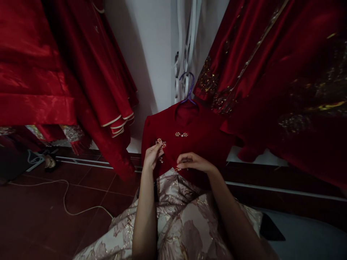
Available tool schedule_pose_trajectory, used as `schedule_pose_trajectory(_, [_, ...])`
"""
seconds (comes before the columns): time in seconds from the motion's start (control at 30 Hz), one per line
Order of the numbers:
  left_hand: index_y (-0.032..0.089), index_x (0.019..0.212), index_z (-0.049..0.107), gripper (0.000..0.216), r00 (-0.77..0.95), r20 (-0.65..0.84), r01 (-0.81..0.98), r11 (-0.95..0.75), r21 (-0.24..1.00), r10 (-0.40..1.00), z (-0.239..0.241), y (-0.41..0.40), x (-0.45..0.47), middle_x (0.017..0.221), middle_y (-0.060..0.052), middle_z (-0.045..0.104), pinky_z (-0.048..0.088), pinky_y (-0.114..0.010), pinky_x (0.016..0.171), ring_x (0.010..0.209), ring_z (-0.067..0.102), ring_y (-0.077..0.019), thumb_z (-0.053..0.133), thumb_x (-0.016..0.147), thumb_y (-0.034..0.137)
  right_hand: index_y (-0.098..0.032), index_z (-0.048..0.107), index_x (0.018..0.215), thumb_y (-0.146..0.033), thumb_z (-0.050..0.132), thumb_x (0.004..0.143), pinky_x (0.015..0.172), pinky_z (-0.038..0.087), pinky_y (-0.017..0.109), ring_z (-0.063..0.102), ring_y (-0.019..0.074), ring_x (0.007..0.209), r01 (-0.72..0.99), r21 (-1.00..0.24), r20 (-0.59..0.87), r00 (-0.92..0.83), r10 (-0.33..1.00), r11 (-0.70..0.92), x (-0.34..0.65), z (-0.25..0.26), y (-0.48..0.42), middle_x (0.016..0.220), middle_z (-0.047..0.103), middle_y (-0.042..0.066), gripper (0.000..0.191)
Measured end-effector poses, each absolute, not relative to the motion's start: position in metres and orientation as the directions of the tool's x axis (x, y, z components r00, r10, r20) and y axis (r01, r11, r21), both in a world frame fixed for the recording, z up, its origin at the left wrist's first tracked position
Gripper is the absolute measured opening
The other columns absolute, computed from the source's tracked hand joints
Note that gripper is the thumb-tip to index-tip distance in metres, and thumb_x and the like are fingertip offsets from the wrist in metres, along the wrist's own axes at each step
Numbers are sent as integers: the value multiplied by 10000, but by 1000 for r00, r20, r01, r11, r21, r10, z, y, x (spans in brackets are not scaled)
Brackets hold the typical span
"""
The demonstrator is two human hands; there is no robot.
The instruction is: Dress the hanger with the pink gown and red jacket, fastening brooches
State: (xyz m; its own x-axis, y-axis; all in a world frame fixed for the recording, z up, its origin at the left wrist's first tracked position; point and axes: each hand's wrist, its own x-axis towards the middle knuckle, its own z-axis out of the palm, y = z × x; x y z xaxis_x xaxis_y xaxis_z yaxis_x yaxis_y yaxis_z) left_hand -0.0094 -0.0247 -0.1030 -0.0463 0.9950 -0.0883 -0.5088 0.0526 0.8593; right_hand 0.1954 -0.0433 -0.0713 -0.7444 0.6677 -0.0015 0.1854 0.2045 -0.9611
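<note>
A dark red jacket (200,133) hangs on a purple hanger (187,90) in front of me, over a pale gold brocade skirt (187,224). Jewelled clasps (181,134) run down its front. My left hand (152,155) pinches the jacket's front edge beside a jewelled clasp (160,142). My right hand (193,162) is closed on the fabric at a lower clasp (178,168), fingers pressed together.
Red satin garments (62,72) hang at left, and gold-embroidered red dresses (271,79) at right. A white wall (151,54) stands behind. A white cable (65,202) trails over the dark red tiled floor (40,224). A shoe (50,162) lies far left.
</note>
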Motion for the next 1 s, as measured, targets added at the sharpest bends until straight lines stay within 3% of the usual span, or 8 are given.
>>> schedule_pose_trajectory(0.27, [118, 798, 686, 307, -131, -71, -365, 19, 931, 989, -101, -26, -6, 802, -59, 691, 514, -259, 735, 677, 621, -94, 766, 580, 319, -139, 608, 813, -423, 656, 703, 633, 400, 240, 532, 110, 687, 185, -960, -3, -756, 655, 208, 194, -72, -44, 749, 608, 11, 308])
schedule_pose_trajectory(0.33, [108, 730, 675, 313, -41, -92, -196, 82, 977, 995, -94, -30, -7, 682, -47, 664, 518, -268, 652, 581, 591, -94, 727, 620, 397, -136, 615, 819, -414, 660, 704, 640, 401, 239, 536, 109, 688, 189, -959, -11, -769, 640, 211, 197, -70, -45, 754, 612, 11, 305])
schedule_pose_trajectory(0.4, [110, 638, 651, 365, 9, -34, 80, 34, 996, 999, -81, -32, -9, 573, -32, 612, 499, -270, 580, 514, 555, -100, 664, 669, 474, -133, 625, 822, -408, 670, 697, 639, 400, 235, 540, 108, 684, 216, -952, -38, -790, 612, 219, 203, -66, -47, 752, 618, 11, 306])
schedule_pose_trajectory(0.5, [152, 691, 658, 314, 12, 306, 485, -273, 831, 952, -53, -30, -3, 642, -24, 619, 469, -261, 616, 586, 564, -112, 603, 742, 457, -128, 644, 815, -408, 695, 669, 636, 403, 232, 553, 112, 681, 286, -929, -106, -813, 573, 234, 214, -58, -51, 748, 634, 16, 319])
schedule_pose_trajectory(0.6, [237, 928, 648, 201, 234, 529, 650, -536, 539, 816, -23, -22, 13, 872, -20, 621, 451, -264, 718, 786, 572, -131, 576, 793, 367, -123, 653, 817, -403, 720, 638, 653, 419, 235, 578, 126, 706, 345, -915, -181, -814, 551, 210, 226, -52, -54, 771, 656, 32, 339])
schedule_pose_trajectory(0.77, [235, 926, 641, 213, 517, 442, 748, -638, 184, 733, 3, -9, 32, 942, -47, 530, 429, -279, 723, 917, 498, -185, 623, 756, 362, -118, 647, 820, -369, 734, 630, 672, 434, 238, 598, 133, 722, 365, -919, -237, -811, 535, 147, 240, -49, -58, 782, 665, 40, 327])
schedule_pose_trajectory(0.87, [215, 872, 654, 192, 604, 444, 686, -715, 133, 662, 8, -3, 29, 958, -47, 520, 410, -283, 777, 926, 474, -174, 600, 774, 371, -115, 646, 825, -363, 733, 635, 672, 440, 240, 601, 133, 715, 370, -921, -255, -813, 523, 125, 244, -48, -59, 772, 665, 41, 324])
schedule_pose_trajectory(1.0, [203, 811, 656, 154, 640, 490, 604, -782, 156, 592, 13, 6, 24, 976, -35, 566, 371, -314, 852, 942, 472, -172, 621, 759, 343, -115, 648, 859, -384, 686, 691, 724, 443, 259, 597, 143, 774, 345, -923, -207, -820, 534, 172, 244, -40, -61, 833, 660, 56, 319])
